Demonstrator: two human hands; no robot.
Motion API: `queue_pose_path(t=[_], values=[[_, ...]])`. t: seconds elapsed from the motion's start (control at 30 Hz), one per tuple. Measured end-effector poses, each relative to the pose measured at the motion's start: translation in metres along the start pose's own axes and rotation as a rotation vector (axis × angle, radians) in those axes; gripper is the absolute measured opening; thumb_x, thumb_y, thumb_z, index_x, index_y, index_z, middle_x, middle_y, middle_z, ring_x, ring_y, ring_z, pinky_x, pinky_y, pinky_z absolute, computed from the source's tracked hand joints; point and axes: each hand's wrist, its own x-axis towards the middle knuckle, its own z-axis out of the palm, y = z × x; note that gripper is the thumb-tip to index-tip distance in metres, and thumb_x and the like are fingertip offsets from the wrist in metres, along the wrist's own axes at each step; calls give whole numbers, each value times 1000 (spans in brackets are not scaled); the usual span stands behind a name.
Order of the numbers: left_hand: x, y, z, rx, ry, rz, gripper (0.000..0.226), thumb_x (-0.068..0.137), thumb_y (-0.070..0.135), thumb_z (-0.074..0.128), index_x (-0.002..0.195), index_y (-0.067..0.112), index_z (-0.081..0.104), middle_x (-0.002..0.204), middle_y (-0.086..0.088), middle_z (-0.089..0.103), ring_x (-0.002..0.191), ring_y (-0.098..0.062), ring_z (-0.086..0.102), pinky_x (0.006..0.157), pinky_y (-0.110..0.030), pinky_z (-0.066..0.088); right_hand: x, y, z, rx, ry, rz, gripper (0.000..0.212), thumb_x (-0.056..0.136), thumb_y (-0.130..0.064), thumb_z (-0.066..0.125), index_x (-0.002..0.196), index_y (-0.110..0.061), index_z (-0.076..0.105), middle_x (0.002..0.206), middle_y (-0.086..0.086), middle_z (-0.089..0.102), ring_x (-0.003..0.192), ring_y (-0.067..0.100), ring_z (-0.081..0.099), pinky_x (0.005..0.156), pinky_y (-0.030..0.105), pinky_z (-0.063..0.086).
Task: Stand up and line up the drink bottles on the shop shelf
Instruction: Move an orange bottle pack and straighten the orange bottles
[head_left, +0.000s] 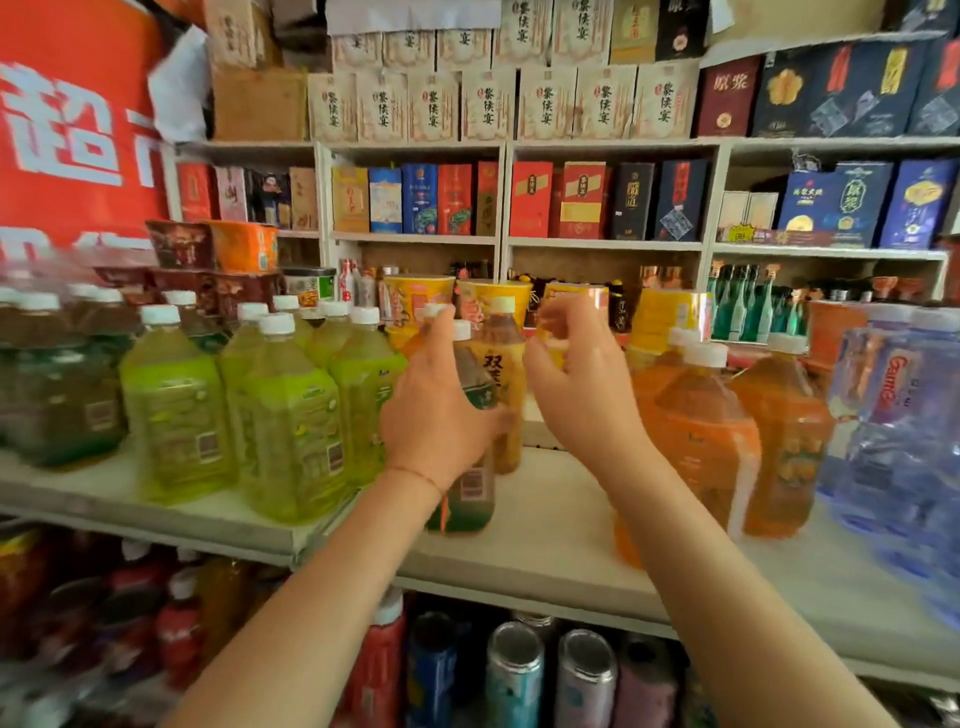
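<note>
My left hand (441, 410) wraps around a dark green-labelled bottle (470, 483) that stands upright at the middle of the shelf (550, 540). Just behind it stands a yellow-orange bottle (501, 364) with a white cap. My right hand (582, 384) hovers to the right of these two, fingers curled and apart, holding nothing. Green tea bottles (291, 426) stand in rows to the left. Orange drink bottles (711, 436) stand upright to the right.
Shrink-wrapped water bottles (904, 415) fill the far right of the shelf. Dark tea bottles (57, 384) sit at the far left. Cup noodles (415, 301) stand behind the drinks. Boxed liquor (530, 200) fills the back wall shelves. Cans and bottles (514, 675) crowd the lower shelf.
</note>
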Motion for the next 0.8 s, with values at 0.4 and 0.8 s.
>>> queue_pose_path(t=[0.4, 0.8], values=[[3, -68, -38, -214, 99, 13, 99, 73, 45, 79, 151, 31, 20, 137, 1, 53, 114, -19, 56, 83, -31, 55, 65, -10, 114, -266, -206, -21, 41, 97, -7, 48, 137, -17, 56, 142, 4, 51, 122, 24, 54, 92, 37, 51], [-9, -70, -40, -301, 173, 33, 100, 74, 35, 81, 153, 27, 21, 140, -3, 50, 114, -15, 53, 83, -25, 46, 100, -9, 143, -619, -508, -80, 48, 98, -13, 52, 145, -10, 41, 156, 12, 31, 131, 31, 48, 97, 44, 51]])
